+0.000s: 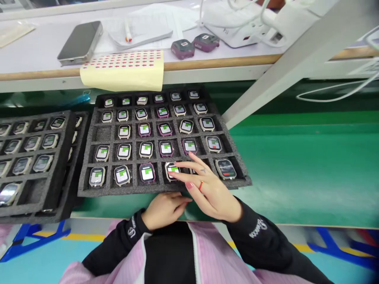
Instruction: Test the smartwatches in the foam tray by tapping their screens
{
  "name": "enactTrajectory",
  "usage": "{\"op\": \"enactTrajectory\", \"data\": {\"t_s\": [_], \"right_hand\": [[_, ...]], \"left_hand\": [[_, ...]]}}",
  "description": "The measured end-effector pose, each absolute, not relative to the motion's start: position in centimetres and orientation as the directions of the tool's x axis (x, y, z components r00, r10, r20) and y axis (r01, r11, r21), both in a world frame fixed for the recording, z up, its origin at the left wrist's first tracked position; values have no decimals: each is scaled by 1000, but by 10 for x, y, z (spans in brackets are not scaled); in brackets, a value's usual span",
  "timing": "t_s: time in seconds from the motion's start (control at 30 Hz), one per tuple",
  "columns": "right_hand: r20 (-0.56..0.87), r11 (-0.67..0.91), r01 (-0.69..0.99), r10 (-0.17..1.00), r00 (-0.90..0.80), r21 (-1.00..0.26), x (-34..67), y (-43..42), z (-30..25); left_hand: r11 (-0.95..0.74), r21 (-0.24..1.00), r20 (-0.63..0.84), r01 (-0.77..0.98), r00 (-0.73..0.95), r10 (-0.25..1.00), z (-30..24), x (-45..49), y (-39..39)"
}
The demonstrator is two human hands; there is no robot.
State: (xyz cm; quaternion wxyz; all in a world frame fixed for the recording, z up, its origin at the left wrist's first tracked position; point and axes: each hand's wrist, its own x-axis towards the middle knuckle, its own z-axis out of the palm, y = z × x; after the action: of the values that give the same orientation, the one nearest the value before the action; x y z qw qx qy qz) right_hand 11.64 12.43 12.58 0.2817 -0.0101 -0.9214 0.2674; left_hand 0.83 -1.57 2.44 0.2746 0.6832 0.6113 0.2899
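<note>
A dark foam tray [97, 136] with a grid of pockets lies on the green belt, and nearly every pocket holds a small smartwatch body with a lit screen. My right hand [207, 189] reaches over the tray's front row with fingers stretched out, fingertips touching a white watch [172, 170] and covering the pocket beside it. My left hand [164, 209] rests at the tray's front edge below, fingers loosely curled, with nothing seen in it. A purple watch [147, 172] sits just left of the touched one.
A second foam tray [59, 157] of watches lies stacked at the left. On the shelf behind are a phone [80, 42], a yellow sheet of red stickers [124, 69], two purple watches [194, 45], a marker and white devices. A slanted metal bar [296, 55] crosses at right.
</note>
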Motion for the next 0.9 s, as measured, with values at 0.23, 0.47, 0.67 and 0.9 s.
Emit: {"op": "enactTrajectory", "data": {"t_s": [0.23, 0.47, 0.67, 0.9], "right_hand": [[537, 864, -30, 285, -794, -502, 112, 128, 125], [444, 876, 76, 314, -839, -476, 96, 131, 122], [493, 875, 79, 342, -800, -478, 93, 129, 121], [565, 862, 50, 373, -736, -505, 95, 123, 120]], "left_hand": [[-128, 717, 77, 685, 105, 991, 27, 6, -16], [-143, 702, 57, 698, 146, 988, 31, -1, -20], [-111, 721, 14, 685, 146, 989, 31, -15, -32], [-86, 722, -32, 686, 158, 987, 31, -27, -41]]}}
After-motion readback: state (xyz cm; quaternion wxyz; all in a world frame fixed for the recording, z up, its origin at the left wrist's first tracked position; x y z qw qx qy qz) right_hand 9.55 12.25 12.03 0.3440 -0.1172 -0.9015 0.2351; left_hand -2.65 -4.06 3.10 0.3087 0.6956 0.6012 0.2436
